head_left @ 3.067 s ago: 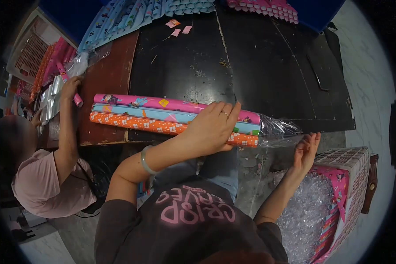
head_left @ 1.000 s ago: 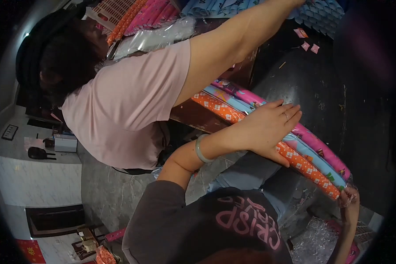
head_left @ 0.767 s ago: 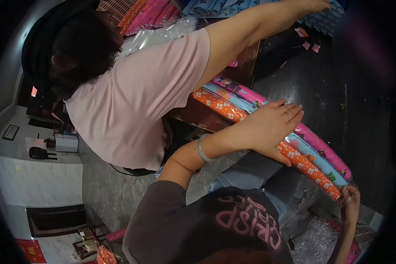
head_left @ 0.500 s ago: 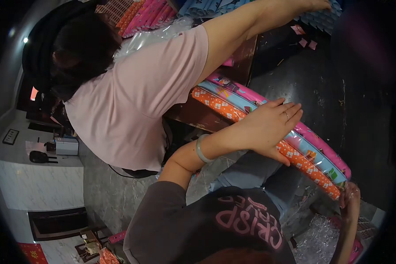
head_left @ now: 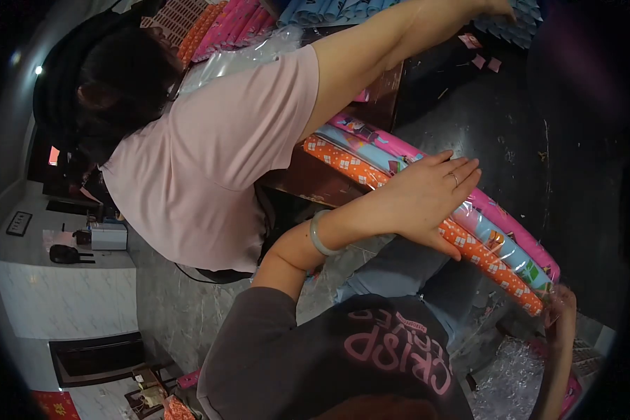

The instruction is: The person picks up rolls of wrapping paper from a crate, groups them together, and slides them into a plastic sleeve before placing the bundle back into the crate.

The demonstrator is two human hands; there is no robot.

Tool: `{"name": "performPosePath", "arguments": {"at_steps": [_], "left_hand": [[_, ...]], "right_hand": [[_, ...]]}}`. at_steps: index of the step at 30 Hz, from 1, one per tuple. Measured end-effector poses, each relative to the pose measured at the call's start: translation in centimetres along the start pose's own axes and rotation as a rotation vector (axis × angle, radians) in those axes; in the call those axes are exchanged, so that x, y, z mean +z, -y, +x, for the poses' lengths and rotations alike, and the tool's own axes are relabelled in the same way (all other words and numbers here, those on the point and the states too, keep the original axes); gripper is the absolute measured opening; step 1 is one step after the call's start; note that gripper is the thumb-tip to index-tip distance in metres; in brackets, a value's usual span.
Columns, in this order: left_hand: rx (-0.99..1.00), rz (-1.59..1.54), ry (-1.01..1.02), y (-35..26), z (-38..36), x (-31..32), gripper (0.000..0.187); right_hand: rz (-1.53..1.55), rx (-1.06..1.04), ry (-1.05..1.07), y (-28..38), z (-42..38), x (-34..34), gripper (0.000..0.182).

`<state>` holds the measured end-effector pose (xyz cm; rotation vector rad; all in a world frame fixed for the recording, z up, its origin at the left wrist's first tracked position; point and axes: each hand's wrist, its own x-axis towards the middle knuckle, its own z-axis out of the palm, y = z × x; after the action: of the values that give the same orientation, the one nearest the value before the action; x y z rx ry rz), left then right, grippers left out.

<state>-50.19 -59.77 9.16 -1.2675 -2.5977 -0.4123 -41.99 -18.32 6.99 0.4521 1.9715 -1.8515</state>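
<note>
My left hand, with a ring on a finger and a bangle on the wrist, lies flat across a bundle of wrapping-paper rolls. An orange roll with white prints, a light blue roll and a pink roll sit side by side under shiny clear film. The fingers stretch over the rolls and the thumb rests apart on the orange one. At the bundle's near right end, my right hand pinches gathered clear film; its fingertips are partly blurred.
To the left, a co-worker in a pink shirt reaches an arm across the dark table. Stacked pink rolls and blue rolls lie at the back. Crumpled clear plastic is low on the right.
My view has shifted slightly. Both my hands keep nearly the same places on the bundle. The co-worker's reaching arm has moved a little to the left.
</note>
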Motion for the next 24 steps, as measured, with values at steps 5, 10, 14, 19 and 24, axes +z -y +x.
{"name": "performPosePath", "arguments": {"at_steps": [5, 10, 14, 19, 24], "left_hand": [[0.007, -0.005, 0.001, 0.0, 0.1, 0.0, 0.111], [-0.001, -0.005, -0.002, 0.0, 0.0, 0.1, 0.11], [0.007, 0.006, 0.012, 0.0, 0.1, 0.1, 0.111], [0.009, 0.008, 0.019, -0.1, 0.3, -0.2, 0.109], [-0.011, 0.008, 0.069, -0.2, 0.5, -0.2, 0.105]], "right_hand": [[-0.017, -0.003, -0.022, -0.6, -0.4, 0.0, 0.019], [-0.321, -0.096, -0.037, -2.2, -0.3, -1.9, 0.014], [-0.116, -0.079, -0.094, -1.9, -0.8, 0.0, 0.018], [0.174, -0.053, -0.053, -2.0, -0.5, 0.2, 0.017], [0.185, 0.079, -0.042, -1.2, -0.4, 1.3, 0.015]]}}
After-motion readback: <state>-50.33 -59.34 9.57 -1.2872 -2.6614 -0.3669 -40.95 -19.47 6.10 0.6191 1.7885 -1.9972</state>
